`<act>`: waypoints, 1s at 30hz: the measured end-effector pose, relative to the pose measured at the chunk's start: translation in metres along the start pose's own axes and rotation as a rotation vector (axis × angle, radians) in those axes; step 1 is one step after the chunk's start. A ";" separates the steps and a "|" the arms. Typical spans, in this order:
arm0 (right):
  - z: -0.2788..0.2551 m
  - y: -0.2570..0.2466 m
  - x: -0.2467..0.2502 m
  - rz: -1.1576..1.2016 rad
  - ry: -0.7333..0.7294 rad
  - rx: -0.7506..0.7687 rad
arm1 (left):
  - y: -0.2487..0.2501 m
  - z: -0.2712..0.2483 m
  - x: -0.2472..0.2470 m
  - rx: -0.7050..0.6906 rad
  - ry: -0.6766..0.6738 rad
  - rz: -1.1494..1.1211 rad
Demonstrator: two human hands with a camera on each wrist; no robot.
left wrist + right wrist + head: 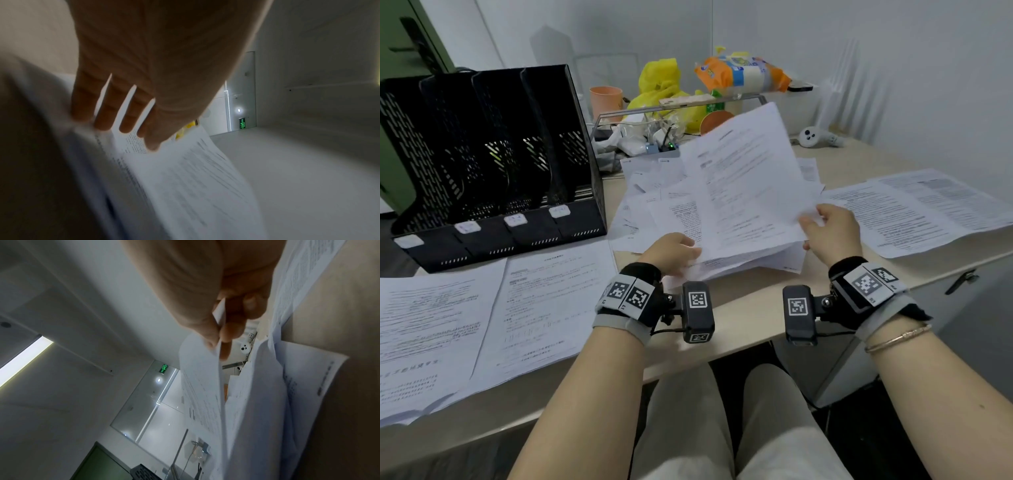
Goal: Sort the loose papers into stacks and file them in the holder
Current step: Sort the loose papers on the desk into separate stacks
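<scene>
A messy pile of printed white papers [654,212] lies in the middle of the desk. My right hand [825,226] pinches the near corner of one sheet [743,178] and holds it lifted and tilted above the pile; the right wrist view shows thumb and finger [224,335] clamped on its edge. My left hand [674,253] rests on the pile's near left edge, its straight fingers [107,116] lying on the paper [185,170]. The black mesh file holder [493,164], with several slots, stands at the left rear; its visible slots look empty.
Sorted sheets lie flat at the desk's left front [482,318] and right [914,212]. Behind the pile are a metal shelf [681,106] with snack bags, an orange cup [606,99], cables and a white controller [815,137]. The desk edge runs just before my wrists.
</scene>
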State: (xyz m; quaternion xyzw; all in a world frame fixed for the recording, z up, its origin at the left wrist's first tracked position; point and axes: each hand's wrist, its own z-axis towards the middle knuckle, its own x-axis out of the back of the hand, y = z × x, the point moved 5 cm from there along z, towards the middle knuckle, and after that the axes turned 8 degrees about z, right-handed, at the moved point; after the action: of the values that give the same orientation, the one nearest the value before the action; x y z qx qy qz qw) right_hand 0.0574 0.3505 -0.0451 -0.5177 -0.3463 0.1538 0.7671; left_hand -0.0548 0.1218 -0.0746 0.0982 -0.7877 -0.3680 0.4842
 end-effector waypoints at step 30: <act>-0.066 -0.079 -0.142 0.269 -0.456 0.121 | -0.108 -0.136 0.118 0.045 0.743 -0.365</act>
State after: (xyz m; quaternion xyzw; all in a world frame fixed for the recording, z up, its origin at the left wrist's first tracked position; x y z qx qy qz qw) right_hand -0.0082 0.1880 -0.0416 -0.4643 -0.4281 0.3875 0.6716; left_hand -0.0231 -0.0808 -0.0303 0.3728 -0.5370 -0.3701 0.6601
